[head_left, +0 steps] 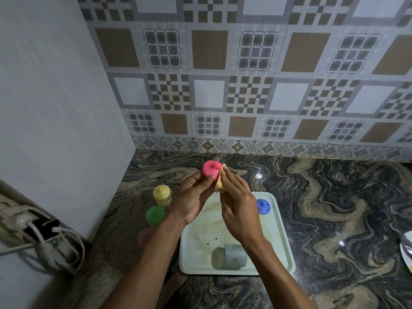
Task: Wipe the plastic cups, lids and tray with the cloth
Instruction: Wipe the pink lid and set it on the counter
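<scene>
Head view: left fingers [207, 181] grip pink lid [210, 167], right fingers [227, 175] pinch cloth [219, 185] (yellow).

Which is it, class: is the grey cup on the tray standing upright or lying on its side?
On its side: the grey cup rests its wall on the tray, one round end facing left.

Pink lid [211, 167] against yellow cloth [219, 182]

Plate [406, 250] cut by the right edge — pinkish cup [144, 237] half behind forearm [156, 259].
</scene>
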